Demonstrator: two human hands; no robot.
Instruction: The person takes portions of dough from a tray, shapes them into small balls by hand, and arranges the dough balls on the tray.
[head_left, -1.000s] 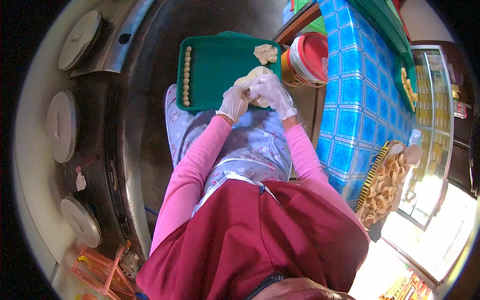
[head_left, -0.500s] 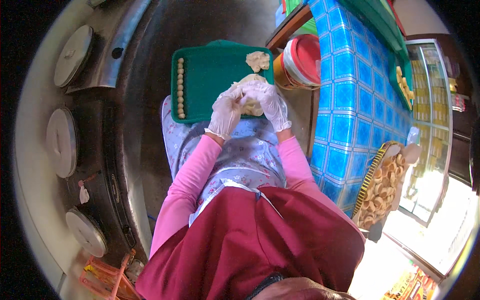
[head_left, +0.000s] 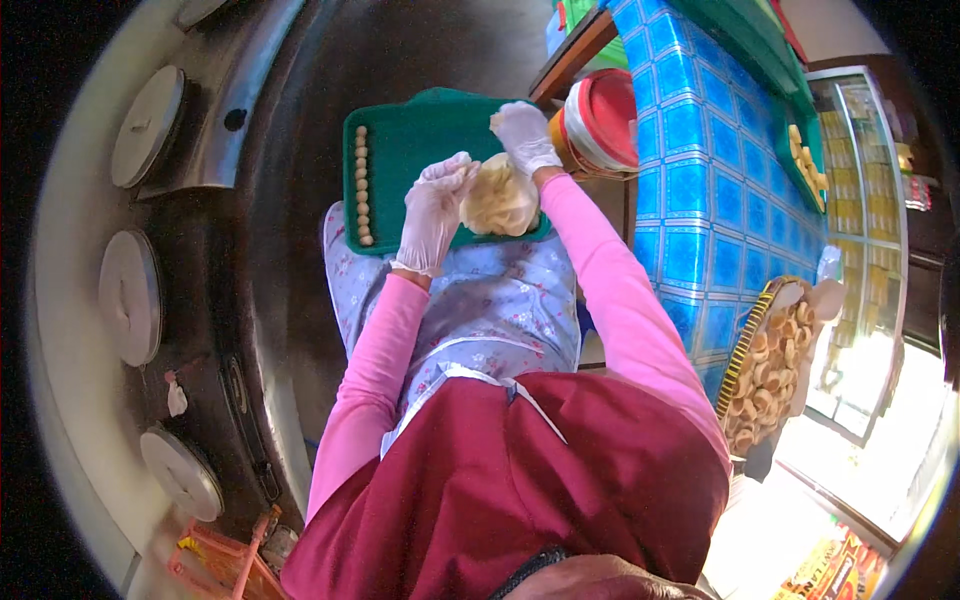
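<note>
While a green tray rests across the lap, a pale lump of dough sits on its near right part. Left hand, in a thin clear glove, fingers curled together against the dough's left edge. Right hand, gloved likewise, loosely open at the tray's far right corner, just beyond the dough; whether it pinches a bit cannot be told. One row of small dough balls along the tray's left side. Red-lidded tub beside the tray. Basket of round crackers to the right.
</note>
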